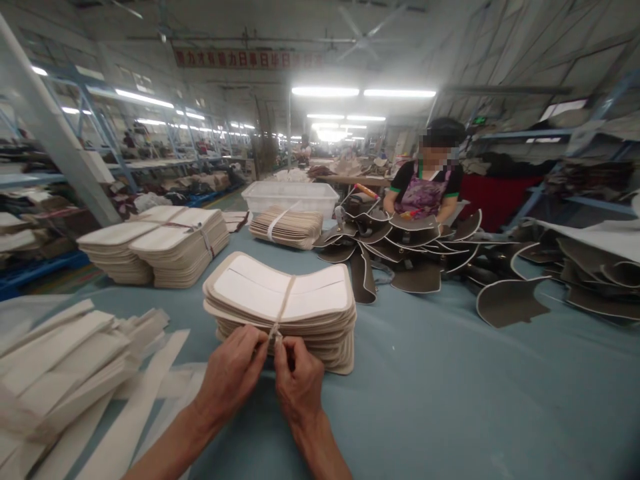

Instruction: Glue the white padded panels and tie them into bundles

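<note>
A stack of beige panels (330, 333) with a white panel on top stands on the blue-green table, its middle bent down under a tied cloth strip (287, 300). The knot of the strip lies at the stack's near edge. My left hand (239, 363) pinches the strip just left of the knot, fingers closed. Close beside it, my right hand (300, 373) is closed on the strip at the knot's right side. Both hands touch or nearly touch the front of the stack.
Tied panel stacks (185, 257) stand at the back left, another bundle (287, 227) before a clear plastic bin (290, 197). Loose white strips (75, 373) cover the left front. Dark curved pieces (415, 267) lie heaped at the right, with a person (425, 187) behind them.
</note>
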Tool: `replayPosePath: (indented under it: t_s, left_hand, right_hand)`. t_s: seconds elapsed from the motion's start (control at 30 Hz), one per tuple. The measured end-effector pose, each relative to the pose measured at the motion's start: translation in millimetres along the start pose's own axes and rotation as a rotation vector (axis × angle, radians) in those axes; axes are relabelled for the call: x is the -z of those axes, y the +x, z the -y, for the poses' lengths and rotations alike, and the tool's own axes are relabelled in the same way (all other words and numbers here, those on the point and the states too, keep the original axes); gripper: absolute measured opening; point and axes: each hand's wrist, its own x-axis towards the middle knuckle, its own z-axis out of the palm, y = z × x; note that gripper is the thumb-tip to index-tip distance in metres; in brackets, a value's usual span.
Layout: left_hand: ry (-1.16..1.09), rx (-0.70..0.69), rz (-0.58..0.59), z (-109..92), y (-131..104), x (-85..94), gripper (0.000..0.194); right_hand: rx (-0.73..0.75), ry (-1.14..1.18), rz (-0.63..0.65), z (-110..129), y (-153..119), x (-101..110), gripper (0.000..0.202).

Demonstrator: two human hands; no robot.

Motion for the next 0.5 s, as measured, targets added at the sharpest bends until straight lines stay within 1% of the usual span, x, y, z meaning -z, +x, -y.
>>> replayPosePath:
  t_s: [0.1,0.17,0.23,0.27,0.33,0.43,0.5]
  left_hand:
    - [-0.154,0.12,-0.001,-4,-3,-1.6,0.021]
    - [-0.231,0.189,-0.02,-7,-4,-3.0,0.022]
    - [-0.275,0.245,-0.05,-8,-5,-4.7,0.023]
    - [-0.29,0.274,-0.065,-8,-5,-5.6,0.023]
    - [-0.32,0.334,-0.087,-8,-5,-7.4,0.022]
    - [-0.355,0.408,-0.106,-7,-6,-10.1,0.021]
    - [-0.362,0.431,-0.12,-7,-6,-11.7,0.02]
  right_hand:
    - [0.261,-0.123,-0.132,25,18,19,0.012]
    - [0.374,-0.163,-0.198,42,33,33,0.007]
    - [0.435,-0.231,-0.213,52,47,41,0.011]
    - [0.448,-0.28,-0.191,53,53,42,0.011]
    - [0.462,-0.396,-0.092,48,59,40,0.01]
    - [0.523,-0.512,0.093,31,59,31,0.014]
    - [0.568,-0.55,0.172,21,57,27,0.015]
